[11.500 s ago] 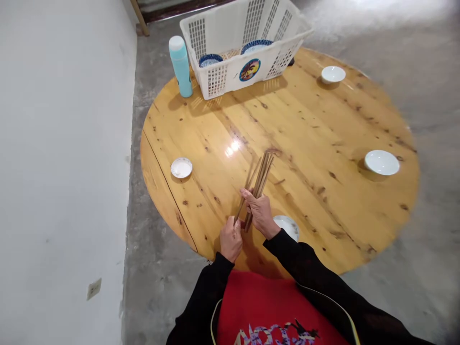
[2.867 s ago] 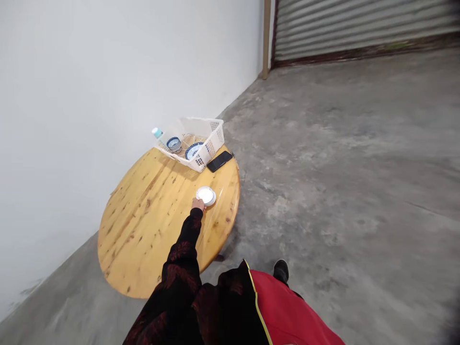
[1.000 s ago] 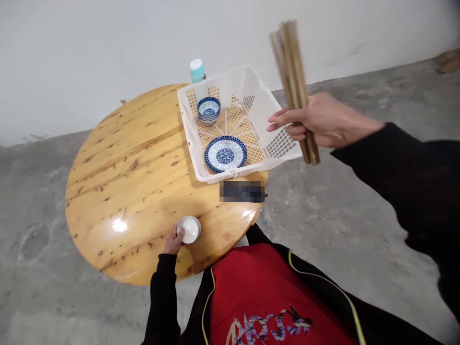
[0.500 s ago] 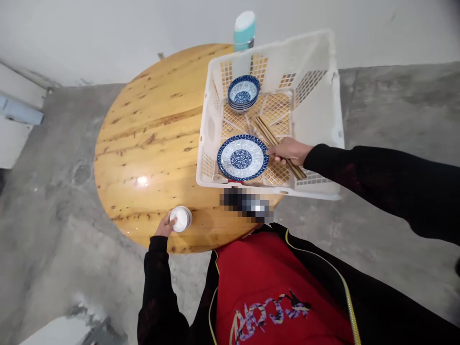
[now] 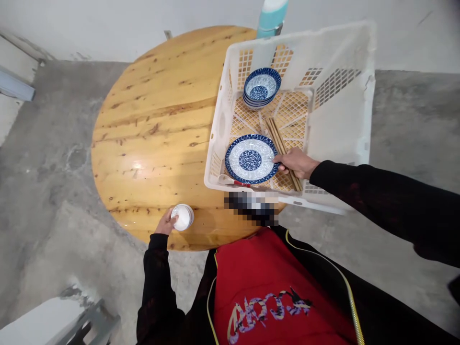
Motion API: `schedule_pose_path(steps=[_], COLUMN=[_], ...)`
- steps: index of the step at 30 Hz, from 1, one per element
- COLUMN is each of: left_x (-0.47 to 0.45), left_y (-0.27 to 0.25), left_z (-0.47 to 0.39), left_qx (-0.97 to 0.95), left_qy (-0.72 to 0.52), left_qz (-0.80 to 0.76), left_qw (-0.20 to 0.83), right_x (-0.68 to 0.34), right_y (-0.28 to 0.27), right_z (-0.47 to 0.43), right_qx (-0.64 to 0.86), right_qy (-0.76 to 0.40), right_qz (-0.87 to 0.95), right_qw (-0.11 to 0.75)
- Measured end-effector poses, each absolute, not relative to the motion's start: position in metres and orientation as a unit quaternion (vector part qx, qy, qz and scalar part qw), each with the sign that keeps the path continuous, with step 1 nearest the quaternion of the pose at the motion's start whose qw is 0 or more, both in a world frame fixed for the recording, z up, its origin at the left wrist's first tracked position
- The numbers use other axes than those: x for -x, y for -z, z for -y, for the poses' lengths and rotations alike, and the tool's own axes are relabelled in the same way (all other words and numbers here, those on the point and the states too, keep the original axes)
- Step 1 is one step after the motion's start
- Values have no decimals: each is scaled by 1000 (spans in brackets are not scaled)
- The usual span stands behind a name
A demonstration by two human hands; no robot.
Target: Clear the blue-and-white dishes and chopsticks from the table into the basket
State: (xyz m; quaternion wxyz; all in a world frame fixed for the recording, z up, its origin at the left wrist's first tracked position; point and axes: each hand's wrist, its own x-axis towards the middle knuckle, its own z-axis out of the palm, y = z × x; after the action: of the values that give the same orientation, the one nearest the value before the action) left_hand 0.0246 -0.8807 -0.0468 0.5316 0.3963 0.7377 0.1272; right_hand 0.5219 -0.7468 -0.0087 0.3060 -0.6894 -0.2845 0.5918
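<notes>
My left hand point(image 5: 166, 222) is closed around a small stack of white cups point(image 5: 182, 217) near the front edge of the table, thumb pressed inside the top one. My right hand point(image 5: 296, 163) reaches into a white plastic basket point(image 5: 343, 115) and pinches the right rim of a blue-and-white plate point(image 5: 250, 159). Several wooden chopsticks point(image 5: 276, 136) lie beneath that hand, partly covered by it. Behind the plate stands a stack of blue-patterned bowls point(image 5: 261, 88). Along the basket's front wall rests a spoon point(image 5: 224, 179), with something red beside it.
The basket stands on the right part of a round wooden table point(image 5: 154, 129). A turquoise-and-white container point(image 5: 272, 19) is behind the basket by the wall. A pixelated dark object point(image 5: 251, 208) lies in front of the basket. A grey stool point(image 5: 86, 321) shows at lower left.
The view has shifted, so the basket appears larger and farther right. Both hands keep their places at the cups and the plate rim.
</notes>
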Motion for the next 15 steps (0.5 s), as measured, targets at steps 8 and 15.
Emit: schedule_pose_path(steps=[8, 15], left_x=[-24, -26], left_y=[47, 45], left_z=[886, 886], left_qx=[-428, -407], left_qy=[-138, -142], left_qz=[-732, -741], left_qw=[512, 514], right_x=[-507, -508], right_y=[4, 9], right_z=[738, 735], right_qx=[720, 712], right_qy=[-583, -589], right_qz=[270, 274], right_qw=[265, 266])
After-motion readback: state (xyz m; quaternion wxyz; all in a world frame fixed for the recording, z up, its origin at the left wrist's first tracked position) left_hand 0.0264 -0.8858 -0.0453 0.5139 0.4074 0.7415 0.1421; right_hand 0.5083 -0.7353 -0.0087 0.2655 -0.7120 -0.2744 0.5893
